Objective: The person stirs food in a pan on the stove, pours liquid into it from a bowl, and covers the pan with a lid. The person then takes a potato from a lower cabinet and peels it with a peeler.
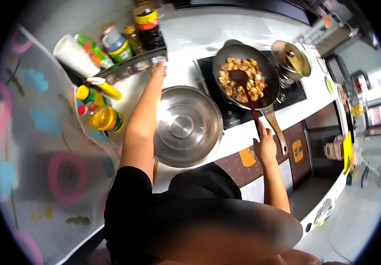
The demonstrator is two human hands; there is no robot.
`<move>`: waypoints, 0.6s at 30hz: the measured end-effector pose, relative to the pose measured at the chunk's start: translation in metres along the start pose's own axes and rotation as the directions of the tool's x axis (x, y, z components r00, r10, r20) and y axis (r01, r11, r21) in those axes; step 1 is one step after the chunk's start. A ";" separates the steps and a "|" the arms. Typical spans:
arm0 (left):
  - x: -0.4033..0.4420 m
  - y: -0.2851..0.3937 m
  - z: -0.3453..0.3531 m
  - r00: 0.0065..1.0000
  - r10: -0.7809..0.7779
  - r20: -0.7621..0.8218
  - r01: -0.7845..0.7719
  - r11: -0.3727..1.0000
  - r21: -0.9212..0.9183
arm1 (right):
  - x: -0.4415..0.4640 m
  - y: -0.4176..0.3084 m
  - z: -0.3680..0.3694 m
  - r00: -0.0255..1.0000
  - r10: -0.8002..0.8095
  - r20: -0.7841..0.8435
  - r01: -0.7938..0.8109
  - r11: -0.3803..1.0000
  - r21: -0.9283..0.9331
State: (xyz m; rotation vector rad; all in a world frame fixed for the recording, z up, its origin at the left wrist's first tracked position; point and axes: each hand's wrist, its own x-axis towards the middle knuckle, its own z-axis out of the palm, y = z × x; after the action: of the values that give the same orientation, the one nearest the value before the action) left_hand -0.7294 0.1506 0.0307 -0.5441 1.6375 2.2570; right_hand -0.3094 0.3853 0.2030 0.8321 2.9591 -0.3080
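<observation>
My right hand (266, 145) is wrapped round the long handle of a dark red-brown spatula (251, 100). Its blade rests among browned food pieces (257, 81) in a black wok (270, 62) on the cooktop. My left hand (158, 74) reaches to the right end of a dark seasoning rack (131, 66). Its fingers are closed at a small clear container (158, 59) there; exactly what they grip is too small to make out. Under my left forearm's right side lies a wide steel lid (190, 150).
Sauce bottles (147, 26) and a paper towel roll (73, 55) stand along the rack. An oil bottle (104, 119) is at the left counter edge. Right of the wok is a pot with a glass lid (289, 57). The wok's wooden handle (275, 126) points toward me.
</observation>
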 end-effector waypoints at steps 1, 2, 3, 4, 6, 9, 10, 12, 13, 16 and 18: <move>0.007 0.003 0.002 1.000 -0.008 0.006 0.008 1.000 -0.012 | 0.009 0.002 0.006 0.998 0.051 0.038 -0.049 0.998 -0.041; 0.010 0.005 0.004 1.000 0.001 -0.007 -0.001 0.999 -0.047 | 0.016 0.006 0.009 0.996 0.077 0.054 -0.070 0.990 -0.121; 0.012 0.008 0.006 1.000 0.012 -0.025 -0.014 0.996 -0.084 | 0.019 0.008 0.001 0.998 0.060 -0.001 -0.060 0.987 -0.147; 0.014 0.011 0.005 1.000 -0.003 -0.003 0.003 0.993 -0.118 | 0.022 0.011 -0.013 0.998 0.055 -0.036 -0.061 0.983 -0.175; 0.003 0.010 0.004 0.999 -0.004 -0.035 0.000 0.992 -0.126 | 0.025 0.026 -0.057 0.998 0.023 -0.055 -0.034 0.979 -0.200; -0.036 0.024 0.000 1.000 -0.010 0.028 0.013 0.996 -0.089 | 0.019 0.026 -0.152 0.999 0.036 -0.014 -0.039 0.973 -0.227; -0.066 0.033 0.002 0.998 0.023 0.064 -0.016 0.994 -0.108 | 0.017 0.024 -0.177 1.000 0.026 -0.011 -0.028 0.964 -0.263; -0.128 0.046 0.008 0.986 0.099 0.131 -0.079 0.986 -0.150 | 0.020 0.025 -0.204 0.999 -0.026 0.023 0.032 0.953 -0.302; -0.148 0.045 0.005 0.980 0.114 0.164 -0.083 0.980 -0.181 | 0.025 0.025 -0.210 0.996 -0.065 0.055 0.079 0.948 -0.307; -0.211 0.042 -0.004 0.969 0.142 0.201 -0.093 0.967 -0.236 | 0.045 0.018 -0.191 0.990 -0.111 0.083 0.133 0.935 -0.330; -0.249 0.035 -0.013 0.966 0.153 0.207 -0.089 0.954 -0.287 | 0.055 0.021 -0.160 0.990 -0.141 0.022 0.141 0.939 -0.314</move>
State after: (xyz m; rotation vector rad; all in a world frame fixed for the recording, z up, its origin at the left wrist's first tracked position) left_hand -0.5240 0.1226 0.1731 -0.2370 1.2870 2.5498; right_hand -0.3448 0.4636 0.3501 0.5826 2.9586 0.1596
